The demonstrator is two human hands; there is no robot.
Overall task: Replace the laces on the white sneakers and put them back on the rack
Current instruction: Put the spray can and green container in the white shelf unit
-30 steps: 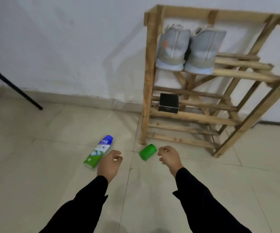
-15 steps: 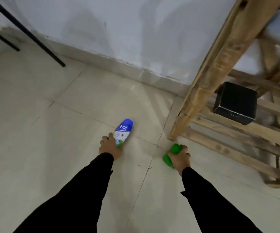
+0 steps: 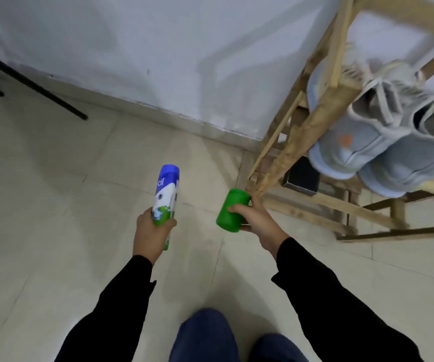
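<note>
– Two hands are out, and each one holds something. What is in the left hand point(image 3: 151, 231)?
– A bottle point(image 3: 165, 194) with a blue cap. The fingers are curled tight round its green bottom end. The cap points up and away.
– And the right hand point(image 3: 259, 222)?
– It grips a green tub point(image 3: 230, 212). The fingers are wrapped round its side. The tub is off the floor point(image 3: 54, 205) and tipped over a bit.
– Where are the sneakers point(image 3: 383, 137)?
– Both sit side by side on the rack point(image 3: 312, 121), on a slanted shelf, with their heels toward us. They touch each other.
– Are the fingers near them?
– No. The sneakers are up and to the right of the right hand, well apart from it. The left hand is farther off.
– Can you see the laces?
– That part is blurry, so I cannot tell.
– What else is around?
– A black box point(image 3: 302, 178) sits on a low shelf, just past the tub. A black pole point(image 3: 41, 87) slants down to the floor by the wall point(image 3: 158, 48) on the left. Two blue knees point(image 3: 205, 335) show at the bottom.
</note>
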